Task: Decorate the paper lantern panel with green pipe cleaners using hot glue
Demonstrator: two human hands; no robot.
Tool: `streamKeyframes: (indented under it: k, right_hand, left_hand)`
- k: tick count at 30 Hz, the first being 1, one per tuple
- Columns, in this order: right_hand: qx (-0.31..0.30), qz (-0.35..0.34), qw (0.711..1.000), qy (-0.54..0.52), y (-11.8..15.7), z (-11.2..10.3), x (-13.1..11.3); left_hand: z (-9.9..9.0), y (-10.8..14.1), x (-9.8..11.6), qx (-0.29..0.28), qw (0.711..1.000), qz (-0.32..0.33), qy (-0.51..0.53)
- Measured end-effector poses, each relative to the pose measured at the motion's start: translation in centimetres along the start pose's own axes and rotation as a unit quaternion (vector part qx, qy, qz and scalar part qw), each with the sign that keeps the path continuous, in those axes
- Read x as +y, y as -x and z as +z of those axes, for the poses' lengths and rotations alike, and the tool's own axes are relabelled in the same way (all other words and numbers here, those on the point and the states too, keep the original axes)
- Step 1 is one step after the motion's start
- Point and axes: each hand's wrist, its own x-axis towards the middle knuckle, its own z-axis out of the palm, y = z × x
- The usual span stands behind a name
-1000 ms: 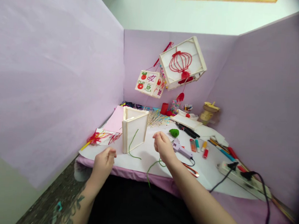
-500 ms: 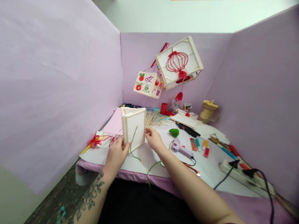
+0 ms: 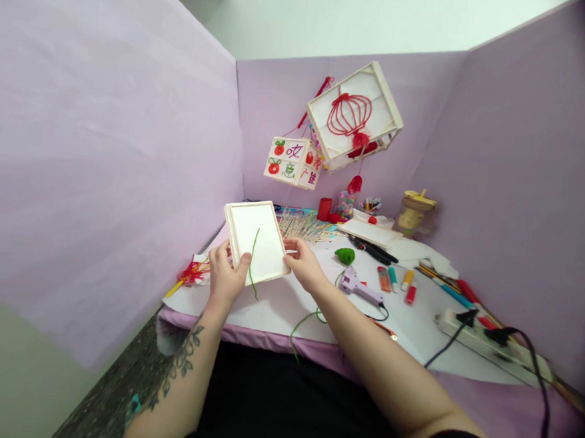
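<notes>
Both hands hold a white paper lantern frame [image 3: 270, 234] edged with thin pale wooden sticks, its broad panel tilted up toward me. My left hand [image 3: 225, 278] grips its lower left side, thumb on the front face and fingers behind. With thumb in front, my right hand [image 3: 305, 266] pinches the lower right edge. A short strand of green yarn [image 3: 251, 259] runs down the panel beside my left thumb and hangs past the lower edge. Right of my right hand lie a green yarn ball [image 3: 345, 255] and a lilac glue gun [image 3: 360, 289].
Two decorated lanterns [image 3: 354, 120] hang at the back wall. Loose sticks [image 3: 304, 228], black pliers [image 3: 373, 249], coloured markers [image 3: 410, 292] and a power strip [image 3: 484, 342] with cords lie on the table. A yellow-lidded cup [image 3: 413, 213] stands back right. Red yarn [image 3: 193, 272] lies left.
The lantern frame has turned and tipped back from standing upright, so its broad face now shows and its open top no longer does. Both hands moved with it, and the right now grips its edge.
</notes>
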Motion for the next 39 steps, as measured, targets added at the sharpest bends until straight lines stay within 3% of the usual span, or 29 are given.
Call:
streamKeyframes:
  k: [2,5,9,12,13,14,15,16,19,22,29,35,39]
  right_hand:
    - [-0.004,-0.008,1.0,-0.002,0.1,-0.3,-0.2]
    - [-0.016,-0.026,1.0,0.003,0.2,-0.5,-1.1]
    - [-0.096,-0.083,0.991,0.049,0.2,-1.5,-2.9]
    - [-0.124,-0.09,0.97,0.187,0.6,-4.9,-4.2]
    - [-0.11,-0.074,0.953,0.271,0.9,-6.6,-4.4]
    - [-0.096,-0.037,0.917,0.386,1.4,-8.5,-4.3]
    - [-0.098,0.019,0.858,0.503,2.0,-10.3,-4.1]
    - [-0.101,0.053,0.833,0.541,2.7,-12.1,-3.6]
    - [-0.108,0.11,0.789,0.594,4.7,-15.3,-1.1]
    - [-0.097,0.133,0.768,0.619,5.8,-15.9,1.7]
    - [-0.067,0.143,0.782,0.603,5.6,-16.4,4.1]
    - [-0.012,0.126,0.814,0.566,7.2,-18.0,4.4]
    - [-0.025,0.082,0.843,0.532,8.5,-17.7,4.4]
  left_hand:
    - [0.6,0.0,-0.8,-0.009,0.992,-0.009,0.128]
    - [1.4,0.3,-1.0,-0.035,0.953,-0.042,0.297]
    - [1.8,1.5,0.5,0.032,0.917,-0.109,0.383]
    - [1.5,2.4,1.8,0.091,0.907,-0.1,0.399]
    - [1.4,2.6,2.1,0.105,0.906,-0.098,0.399]
    - [1.3,2.9,2.4,0.117,0.904,-0.1,0.4]
    - [1.2,3.1,2.6,0.129,0.9,-0.103,0.403]
    - [1.2,3.3,2.7,0.141,0.896,-0.106,0.408]
    - [1.7,4.1,3.0,0.172,0.883,-0.112,0.423]
    - [2.4,4.8,3.1,0.193,0.878,-0.119,0.422]
    - [3.2,6.0,2.0,0.197,0.895,-0.13,0.378]
    - [3.4,6.3,1.3,0.174,0.921,-0.121,0.327]
    - [3.4,6.5,1.5,0.167,0.93,-0.095,0.313]
